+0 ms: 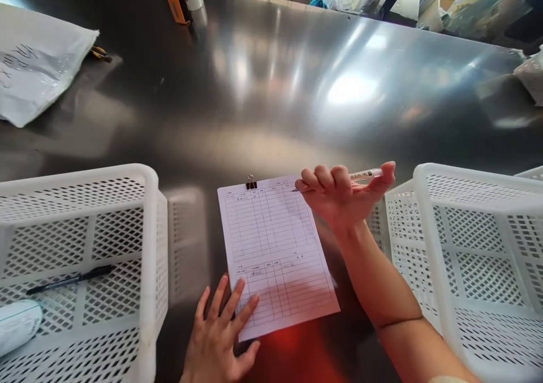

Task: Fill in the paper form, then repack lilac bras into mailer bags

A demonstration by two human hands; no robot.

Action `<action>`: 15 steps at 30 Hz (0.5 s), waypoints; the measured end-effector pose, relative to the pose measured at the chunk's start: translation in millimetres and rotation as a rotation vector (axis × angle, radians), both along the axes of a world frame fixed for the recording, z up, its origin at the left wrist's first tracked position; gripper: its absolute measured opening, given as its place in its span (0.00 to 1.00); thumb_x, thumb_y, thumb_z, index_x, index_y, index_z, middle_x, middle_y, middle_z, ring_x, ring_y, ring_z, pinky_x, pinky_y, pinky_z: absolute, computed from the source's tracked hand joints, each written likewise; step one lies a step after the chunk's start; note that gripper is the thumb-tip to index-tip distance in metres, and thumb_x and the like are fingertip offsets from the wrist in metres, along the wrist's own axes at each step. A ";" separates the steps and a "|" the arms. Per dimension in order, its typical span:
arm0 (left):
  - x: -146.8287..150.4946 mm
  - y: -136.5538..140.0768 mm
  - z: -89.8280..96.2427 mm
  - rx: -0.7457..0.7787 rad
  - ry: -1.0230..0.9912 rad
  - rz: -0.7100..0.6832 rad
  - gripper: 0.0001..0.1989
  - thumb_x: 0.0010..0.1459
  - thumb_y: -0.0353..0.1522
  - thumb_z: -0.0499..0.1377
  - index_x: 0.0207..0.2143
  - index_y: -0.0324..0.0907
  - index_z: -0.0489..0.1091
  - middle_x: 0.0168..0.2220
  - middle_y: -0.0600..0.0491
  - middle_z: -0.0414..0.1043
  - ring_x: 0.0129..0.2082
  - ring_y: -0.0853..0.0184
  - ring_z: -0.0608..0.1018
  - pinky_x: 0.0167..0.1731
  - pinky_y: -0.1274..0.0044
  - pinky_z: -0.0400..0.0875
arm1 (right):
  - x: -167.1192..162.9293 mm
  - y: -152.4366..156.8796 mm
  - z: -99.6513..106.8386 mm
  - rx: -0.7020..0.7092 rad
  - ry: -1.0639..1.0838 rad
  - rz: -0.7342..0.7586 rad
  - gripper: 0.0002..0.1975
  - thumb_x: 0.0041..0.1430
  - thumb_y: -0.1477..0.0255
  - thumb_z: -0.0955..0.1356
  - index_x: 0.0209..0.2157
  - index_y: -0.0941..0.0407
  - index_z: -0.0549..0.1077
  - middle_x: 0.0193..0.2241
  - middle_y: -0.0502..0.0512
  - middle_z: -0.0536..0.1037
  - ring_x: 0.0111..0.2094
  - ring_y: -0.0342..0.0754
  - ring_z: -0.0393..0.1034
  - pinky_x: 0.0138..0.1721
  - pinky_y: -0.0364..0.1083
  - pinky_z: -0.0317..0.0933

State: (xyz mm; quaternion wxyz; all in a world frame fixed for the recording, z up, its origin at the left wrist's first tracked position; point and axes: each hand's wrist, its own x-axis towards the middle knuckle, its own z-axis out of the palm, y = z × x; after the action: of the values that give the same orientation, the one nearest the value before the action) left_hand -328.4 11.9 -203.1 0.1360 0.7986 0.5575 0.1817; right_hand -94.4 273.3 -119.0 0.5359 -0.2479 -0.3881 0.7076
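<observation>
A white printed form point(271, 230) with ruled tables lies on the steel table, a black binder clip point(251, 183) on its top edge. Some handwriting shows in its upper and lower tables. My left hand point(220, 332) rests with spread fingers on the form's lower left corner and the table beside it. Over the form's upper right corner, my right hand point(343, 193) has its fingers closed around a clear-barrelled pen point(365, 175). The pen's tip is near the upper right of the form; my fingers cover part of the barrel.
White perforated baskets stand left point(148, 247) and right point(428, 213). The left one holds a black pen point(70, 280) and a white roll point(19, 325). At the back are a tape roll with an orange dispenser point(178, 5) and a white bag point(42, 60) on the steel table point(263, 111).
</observation>
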 end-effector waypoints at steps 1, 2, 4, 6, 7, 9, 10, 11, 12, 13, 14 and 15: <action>0.1 0.1 0.3 -0.006 0.009 0.001 0.36 0.51 0.51 0.63 0.61 0.56 0.64 0.64 0.54 0.62 0.65 0.51 0.59 0.65 0.58 0.42 | -4.8 -3.0 -0.8 -0.028 0.025 -0.007 0.38 0.45 0.32 0.60 0.14 0.53 0.48 0.19 0.48 0.48 0.23 0.46 0.46 0.26 0.48 0.57; 0.2 -0.1 0.6 -0.008 0.018 0.002 0.35 0.51 0.51 0.63 0.61 0.57 0.63 0.65 0.55 0.60 0.65 0.51 0.58 0.64 0.57 0.42 | -9.8 -7.3 -1.5 -0.061 0.044 -0.017 0.38 0.44 0.31 0.60 0.15 0.53 0.48 0.20 0.48 0.50 0.23 0.45 0.46 0.24 0.47 0.56; -0.2 -0.8 1.1 0.001 0.038 -0.001 0.36 0.52 0.52 0.61 0.62 0.58 0.61 0.66 0.57 0.58 0.66 0.51 0.57 0.64 0.57 0.41 | -20.5 -22.0 -2.9 -0.152 0.056 -0.049 0.38 0.46 0.34 0.63 0.15 0.54 0.46 0.23 0.50 0.57 0.22 0.43 0.46 0.22 0.45 0.55; -1.8 -1.0 1.6 0.020 0.083 -0.019 0.37 0.52 0.52 0.60 0.64 0.58 0.59 0.67 0.57 0.56 0.66 0.51 0.56 0.64 0.57 0.41 | -33.0 -47.1 -5.2 -0.281 0.038 -0.062 0.37 0.50 0.42 0.67 0.13 0.56 0.46 0.25 0.52 0.63 0.23 0.43 0.52 0.24 0.45 0.58; -3.0 -0.6 1.8 0.032 0.118 -0.032 0.38 0.52 0.52 0.60 0.64 0.57 0.57 0.67 0.57 0.55 0.67 0.51 0.55 0.64 0.57 0.41 | -40.4 -64.2 -7.1 -0.354 0.017 -0.039 0.36 0.51 0.45 0.68 0.12 0.56 0.48 0.25 0.53 0.65 0.24 0.43 0.56 0.27 0.45 0.60; -5.4 1.9 1.4 0.070 0.185 -0.062 0.40 0.52 0.52 0.60 0.65 0.56 0.55 0.69 0.56 0.52 0.67 0.50 0.54 0.63 0.58 0.41 | -57.5 -107.2 -12.7 -0.465 -0.038 0.060 0.32 0.49 0.42 0.67 0.13 0.55 0.60 0.20 0.52 0.64 0.22 0.46 0.61 0.27 0.47 0.60; -6.3 3.7 0.9 0.090 0.209 -0.071 0.40 0.52 0.52 0.59 0.66 0.56 0.55 0.69 0.56 0.50 0.67 0.50 0.53 0.64 0.58 0.41 | -66.7 -132.0 -16.3 -0.511 -0.089 0.140 0.31 0.47 0.39 0.66 0.15 0.54 0.65 0.16 0.51 0.63 0.18 0.46 0.59 0.23 0.47 0.58; -6.6 5.6 0.2 0.112 0.222 -0.074 0.40 0.52 0.52 0.59 0.66 0.56 0.54 0.69 0.56 0.49 0.67 0.50 0.53 0.64 0.58 0.41 | -75.6 -157.9 -20.3 -0.567 -0.151 0.225 0.32 0.47 0.36 0.63 0.17 0.52 0.69 0.13 0.51 0.61 0.14 0.46 0.57 0.20 0.47 0.55; -6.4 6.9 -0.8 0.133 0.228 -0.065 0.40 0.53 0.52 0.58 0.66 0.56 0.53 0.70 0.57 0.48 0.68 0.50 0.53 0.64 0.58 0.42 | -83.4 -183.5 -24.3 -0.611 -0.205 0.299 0.33 0.45 0.35 0.61 0.17 0.51 0.70 0.11 0.50 0.59 0.11 0.46 0.54 0.18 0.48 0.52; -5.4 6.8 -1.9 0.157 0.231 -0.050 0.39 0.54 0.52 0.57 0.67 0.56 0.52 0.70 0.57 0.47 0.68 0.51 0.54 0.64 0.59 0.44 | -89.3 -207.8 -27.9 -0.642 -0.262 0.336 0.31 0.46 0.35 0.61 0.16 0.48 0.69 0.11 0.51 0.59 0.10 0.47 0.53 0.17 0.49 0.50; -3.5 4.7 -3.1 0.186 0.239 -0.025 0.39 0.55 0.52 0.56 0.67 0.57 0.51 0.70 0.58 0.47 0.68 0.53 0.54 0.63 0.60 0.47 | -92.6 -229.4 -30.6 -0.645 -0.324 0.380 0.29 0.45 0.36 0.60 0.15 0.46 0.69 0.11 0.51 0.58 0.09 0.49 0.55 0.17 0.50 0.50; -0.4 -0.4 -4.6 0.221 0.253 0.016 0.38 0.56 0.51 0.55 0.67 0.57 0.50 0.70 0.59 0.47 0.68 0.54 0.55 0.63 0.62 0.49 | -93.2 -247.4 -32.1 -0.589 -0.392 0.449 0.26 0.42 0.37 0.62 0.15 0.44 0.67 0.11 0.50 0.57 0.09 0.52 0.56 0.16 0.52 0.51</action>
State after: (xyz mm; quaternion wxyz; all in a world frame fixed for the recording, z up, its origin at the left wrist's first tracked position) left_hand -328.8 11.5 -207.7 -0.0252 0.8206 0.5532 0.1410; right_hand -187.6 25.9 -151.1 0.1902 -0.4299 -0.3082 0.8271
